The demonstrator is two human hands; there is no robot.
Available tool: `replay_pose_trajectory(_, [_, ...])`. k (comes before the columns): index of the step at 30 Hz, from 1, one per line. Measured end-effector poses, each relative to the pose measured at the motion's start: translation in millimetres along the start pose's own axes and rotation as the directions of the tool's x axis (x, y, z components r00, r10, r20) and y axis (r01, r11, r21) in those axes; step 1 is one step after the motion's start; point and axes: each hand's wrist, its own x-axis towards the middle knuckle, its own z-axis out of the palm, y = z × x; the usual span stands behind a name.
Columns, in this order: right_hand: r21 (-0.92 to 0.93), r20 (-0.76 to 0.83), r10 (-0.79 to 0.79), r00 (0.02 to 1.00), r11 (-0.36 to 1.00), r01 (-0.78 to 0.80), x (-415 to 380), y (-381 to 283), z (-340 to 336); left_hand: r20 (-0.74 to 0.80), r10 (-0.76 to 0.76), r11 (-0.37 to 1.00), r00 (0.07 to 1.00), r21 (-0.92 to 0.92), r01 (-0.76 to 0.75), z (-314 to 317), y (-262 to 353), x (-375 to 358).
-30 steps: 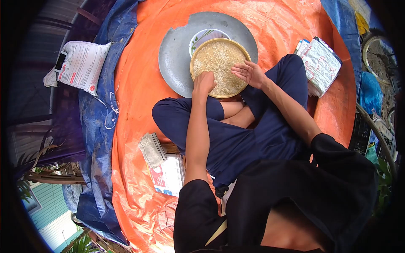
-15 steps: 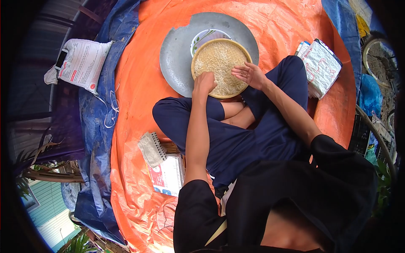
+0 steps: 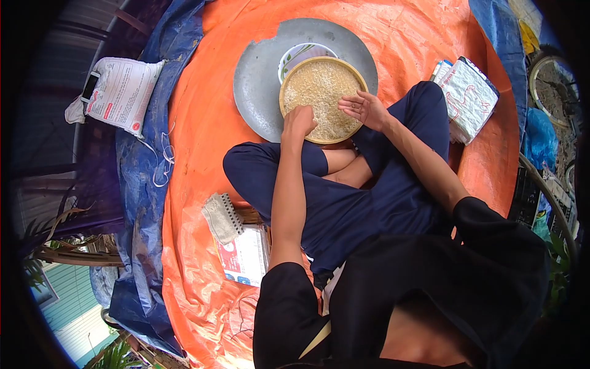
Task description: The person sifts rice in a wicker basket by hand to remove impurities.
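A round woven tray [image 3: 285, 117] filled with pale grain [image 3: 322, 86] rests partly over a white bowl [image 3: 289, 56] with a leaf pattern, on a large grey metal disc [image 3: 255, 86]. At the tray's lower left rim is my left hand [image 3: 300, 122], its fingers curled together; what they hold, if anything, is hidden. My right hand [image 3: 364, 109] is over the tray's right side, palm turned up and inward, fingers stretched out and holding nothing.
Orange sheeting [image 3: 203, 135] lies over a blue tarp [image 3: 138, 203]. A white sack [image 3: 123, 92] with a phone is at left, folded sacks [image 3: 467, 98] at right. A spiral notebook [image 3: 222, 218] and printed packet [image 3: 246, 255] lie near my left elbow. My crossed legs [image 3: 350, 203] border the tray.
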Motion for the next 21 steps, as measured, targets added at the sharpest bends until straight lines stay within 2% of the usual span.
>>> replay_pose_trajectory(3, [-0.008, -0.002, -0.001, 1.0, 1.0, 0.001, -0.5, -0.3, 0.7, 0.003, 0.019, 1.0, 1.0, -0.004, -0.019, 0.1, -0.3, -0.4])
replay_pose_trajectory(6, [-0.042, 0.016, 0.0, 1.0, 0.999, 0.001, 0.8, 1.4, -2.4, 0.075, -0.01, 1.0, 0.997, 0.013, 0.009, 1.1, -0.4, 2.0])
replay_pose_trajectory(9, [-0.078, 0.063, 0.005, 0.998, 0.997, 0.0, 4.1, 4.2, -7.1, 0.07, -0.012, 1.0, 0.997, 0.016, 0.011, 4.5, -0.7, 3.4])
replay_pose_trajectory(18, [-0.08, 0.054, -0.005, 0.999, 0.997, 0.009, 4.4, 4.5, -7.5, 0.009, 0.049, 0.999, 0.999, -0.013, -0.049, 7.9, -1.1, 2.1])
replay_pose_trajectory(21, [-0.072, 0.059, 0.0, 0.998, 0.997, 0.005, 4.8, 5.2, -9.0, 0.097, 0.004, 1.0, 0.995, 0.019, -0.006, 7.7, 0.7, 4.7])
